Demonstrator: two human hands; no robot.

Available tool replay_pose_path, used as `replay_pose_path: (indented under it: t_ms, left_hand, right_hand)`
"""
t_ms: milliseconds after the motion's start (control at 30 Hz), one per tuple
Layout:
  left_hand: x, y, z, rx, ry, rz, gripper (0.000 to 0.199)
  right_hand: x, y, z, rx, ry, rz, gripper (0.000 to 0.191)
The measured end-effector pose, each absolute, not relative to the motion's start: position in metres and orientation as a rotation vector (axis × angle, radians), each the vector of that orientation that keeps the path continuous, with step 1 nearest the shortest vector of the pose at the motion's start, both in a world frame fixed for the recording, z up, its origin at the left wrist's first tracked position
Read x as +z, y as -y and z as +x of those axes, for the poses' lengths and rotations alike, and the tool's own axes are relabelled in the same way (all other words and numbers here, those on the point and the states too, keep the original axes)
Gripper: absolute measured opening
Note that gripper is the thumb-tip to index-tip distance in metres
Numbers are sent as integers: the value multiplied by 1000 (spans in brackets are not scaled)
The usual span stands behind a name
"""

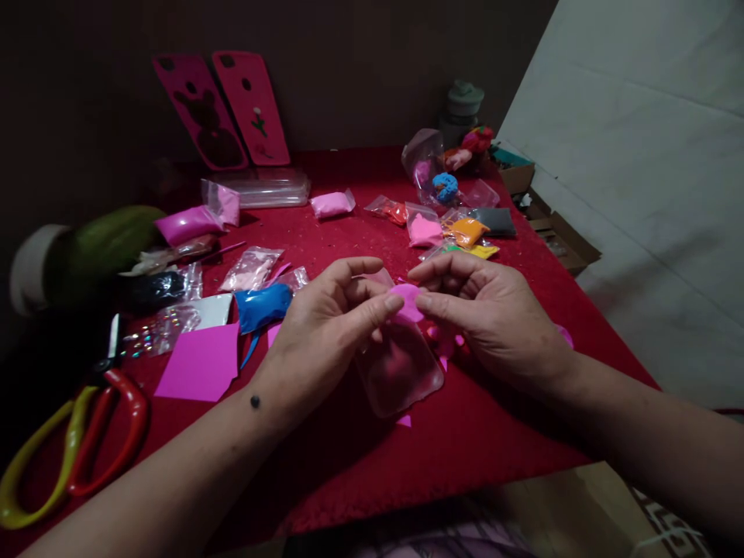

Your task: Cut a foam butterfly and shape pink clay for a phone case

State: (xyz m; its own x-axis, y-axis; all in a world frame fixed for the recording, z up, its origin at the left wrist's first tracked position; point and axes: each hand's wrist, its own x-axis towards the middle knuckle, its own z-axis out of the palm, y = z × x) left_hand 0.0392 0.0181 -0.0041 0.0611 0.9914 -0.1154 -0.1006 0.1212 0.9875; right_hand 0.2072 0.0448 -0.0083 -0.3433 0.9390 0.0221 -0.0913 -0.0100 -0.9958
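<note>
Between my two hands is a small rounded piece of pink foam sheet or clay (410,301); which of the two, I cannot tell. My left hand (342,314) pinches its left side between thumb and fingers. On its right side, the thumb and fingers of my right hand (482,306) are closed too. Just below lies a clear phone case (401,372) on the red cloth, partly hidden by my hands. Small pink scraps (446,341) are scattered beside the case, near my right hand.
Red-and-yellow scissors (105,418) and a magenta sheet (201,363) lie at left. A blue clay packet (263,307) is nearby. Several colored packets (465,231) sit at back right. Two pink phone cases (253,108) lean at the back. A tiled wall (639,155) borders the right.
</note>
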Motion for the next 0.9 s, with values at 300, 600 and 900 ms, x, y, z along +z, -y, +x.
replay_pose_path:
  t_ms: [300,600,900]
  left_hand:
    - [-5,-16,41,1083,-1121,1083,45]
    - [-5,-14,43,1013,-1086,1110,50]
    - [-7,-14,41,971,-1087,1171,44]
  right_hand:
    - [-6,-44,206,1611,1361,-1009,24]
    - [-6,-44,209,1545,1463,-1034,15]
    - [-6,-43,207,1704,1399,-996,19]
